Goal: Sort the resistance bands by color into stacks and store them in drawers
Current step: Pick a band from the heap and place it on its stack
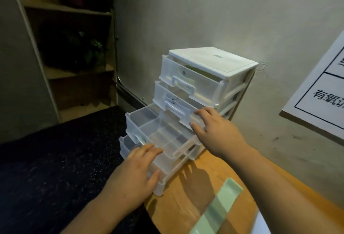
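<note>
A white plastic drawer unit with clear drawers stands on a round wooden table against the wall. Its third drawer is pulled far out and looks empty. The bottom drawer is out a little. My left hand rests with straight fingers on the front of the pulled-out drawers. My right hand touches the corner of the second drawer, fingers spread. A pale green resistance band lies flat on the table near the bottom edge of the view.
A dark speckled floor lies to the left of the table. Wooden shelves with a plant stand at the far left. A white sign with black characters leans on the wall at right.
</note>
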